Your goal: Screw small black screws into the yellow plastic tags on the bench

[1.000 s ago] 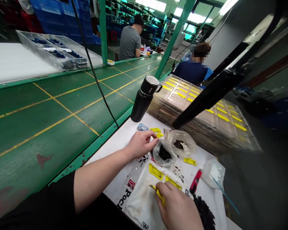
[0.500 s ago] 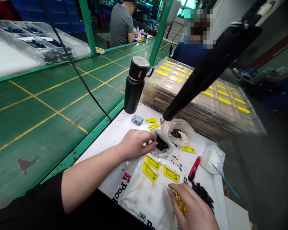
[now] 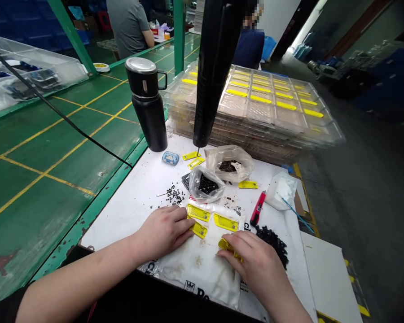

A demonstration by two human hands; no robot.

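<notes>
The white packet [image 3: 205, 269] lies on the near part of the counter [image 3: 128, 197]. Right hand [image 3: 256, 253]: over the packet's right edge; its grip is closed, thumb opposed to fingers, on a yellow piece [image 3: 224, 245] partly hidden by the fingers. Left hand [image 3: 164, 229]: at the packet's left edge; its fingertips touch the left end of a yellow plate [image 3: 199, 229] lying on the packet. The fingers of this grip are bent and close together; whether they pinch the plate cannot be told. Two further yellow plates [image 3: 225, 221] lie apart on the packet's far portion. Right of the packet: a pile of black parts [image 3: 272, 244] and, slightly farther, a red cutter [image 3: 258, 207]. Just beyond the packet: an open clear bag [image 3: 193, 188] containing small black parts. Well beyond the packet, left to right: a black flask [image 3: 150, 116], upright; a suspended black tool [image 3: 212, 76], bit downward; stacked clear trays [image 3: 239, 120] holding yellow strips [image 3: 261, 99].
</notes>
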